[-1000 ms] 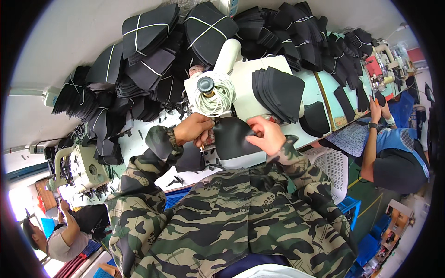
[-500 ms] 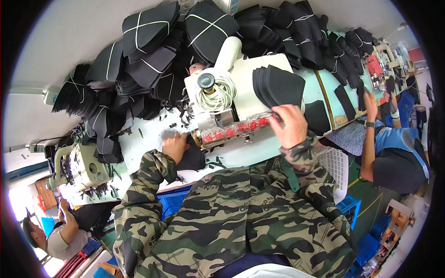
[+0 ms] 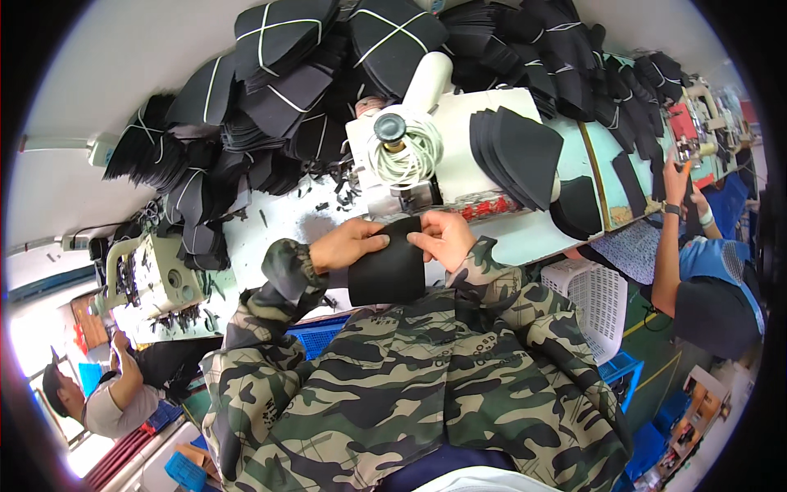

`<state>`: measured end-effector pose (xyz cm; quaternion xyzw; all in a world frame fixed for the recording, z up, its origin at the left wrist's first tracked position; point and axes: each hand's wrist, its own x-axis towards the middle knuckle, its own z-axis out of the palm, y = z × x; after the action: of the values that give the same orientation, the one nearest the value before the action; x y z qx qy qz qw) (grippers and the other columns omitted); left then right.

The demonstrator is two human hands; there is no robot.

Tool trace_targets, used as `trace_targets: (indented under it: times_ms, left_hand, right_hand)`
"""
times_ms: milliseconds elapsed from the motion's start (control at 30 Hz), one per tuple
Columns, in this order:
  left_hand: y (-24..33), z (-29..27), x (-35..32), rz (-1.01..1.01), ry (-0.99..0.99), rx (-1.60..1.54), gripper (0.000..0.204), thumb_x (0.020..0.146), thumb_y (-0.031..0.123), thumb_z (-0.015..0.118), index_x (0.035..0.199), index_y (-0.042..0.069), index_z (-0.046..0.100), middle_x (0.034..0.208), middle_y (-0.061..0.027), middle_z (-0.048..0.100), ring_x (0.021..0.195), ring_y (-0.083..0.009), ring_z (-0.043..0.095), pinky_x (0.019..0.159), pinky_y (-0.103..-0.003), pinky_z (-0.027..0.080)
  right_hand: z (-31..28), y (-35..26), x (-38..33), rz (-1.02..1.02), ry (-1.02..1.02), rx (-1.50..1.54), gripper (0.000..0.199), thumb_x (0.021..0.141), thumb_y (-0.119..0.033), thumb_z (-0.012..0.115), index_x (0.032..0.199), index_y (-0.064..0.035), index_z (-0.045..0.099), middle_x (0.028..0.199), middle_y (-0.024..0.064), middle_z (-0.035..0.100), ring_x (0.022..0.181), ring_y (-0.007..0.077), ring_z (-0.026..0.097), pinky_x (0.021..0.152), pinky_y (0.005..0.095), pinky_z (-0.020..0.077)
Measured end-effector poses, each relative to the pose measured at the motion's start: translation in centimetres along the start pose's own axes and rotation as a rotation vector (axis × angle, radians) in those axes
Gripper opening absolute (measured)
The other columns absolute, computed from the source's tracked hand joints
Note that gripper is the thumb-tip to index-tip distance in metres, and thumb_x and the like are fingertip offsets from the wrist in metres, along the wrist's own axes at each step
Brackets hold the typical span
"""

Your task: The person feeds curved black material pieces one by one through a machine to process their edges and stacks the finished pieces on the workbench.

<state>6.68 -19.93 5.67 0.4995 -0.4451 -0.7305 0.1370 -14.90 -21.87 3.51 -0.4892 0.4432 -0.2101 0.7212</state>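
Note:
A black sheet piece (image 3: 387, 277), foam or fabric, hangs in front of my body with its upper edge pinched between both hands. My left hand (image 3: 348, 245) grips its upper left corner, thumb on the near face. At the upper right corner my right hand (image 3: 443, 238) pinches it the same way. Just beyond my hands stands a cream machine (image 3: 459, 123) with a coiled white cable (image 3: 407, 161) and a red-marked front bar (image 3: 492, 207), partly hidden by my right hand. A fanned stack of curved black pieces (image 3: 520, 156) lies on the machine's top.
Bundles of black pieces tied with white cord (image 3: 279, 37) pile up along the back. Black scraps litter the white table (image 3: 262, 246) at left. A second machine (image 3: 156, 275) is at far left. A white basket (image 3: 586, 303) stands right; co-workers sit at both sides.
My left hand has lifted off the table and come right; my right hand has left the machine's front bar and moved left. Both now hold the black piece. The view has shifted slightly.

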Motion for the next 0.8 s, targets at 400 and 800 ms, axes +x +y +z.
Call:
trace_targets:
  times_ms: [400,800]
  left_hand:
    - [0.5,-3.9,0.6,-0.132,0.117,0.253,0.028,0.092,0.023,0.052,0.083,-0.001,0.063,0.067,0.0029,0.058,0.057,-0.0039,0.049,0.053,-0.022,0.041]
    - [-1.8,2.2,-1.5,-0.021,-0.293,0.056,0.03,0.09,0.027,0.056,0.096,-0.002,0.06,0.076,0.0001,0.059,0.073,-0.0067,0.048,0.07,-0.025,0.043]
  right_hand:
    - [-3.3,-2.6,0.9,-0.269,0.146,-0.616,0.015,0.077,-0.016,0.067,0.082,-0.0024,0.063,0.064,0.008,0.064,0.056,0.0177,0.063,0.054,0.0275,0.0477]
    - [-3.8,-3.7,4.6,-0.412,0.447,-1.142,0.02,0.075,-0.019,0.064,0.092,-0.009,0.06,0.073,0.0099,0.057,0.067,0.0311,0.06,0.061,0.0424,0.048]
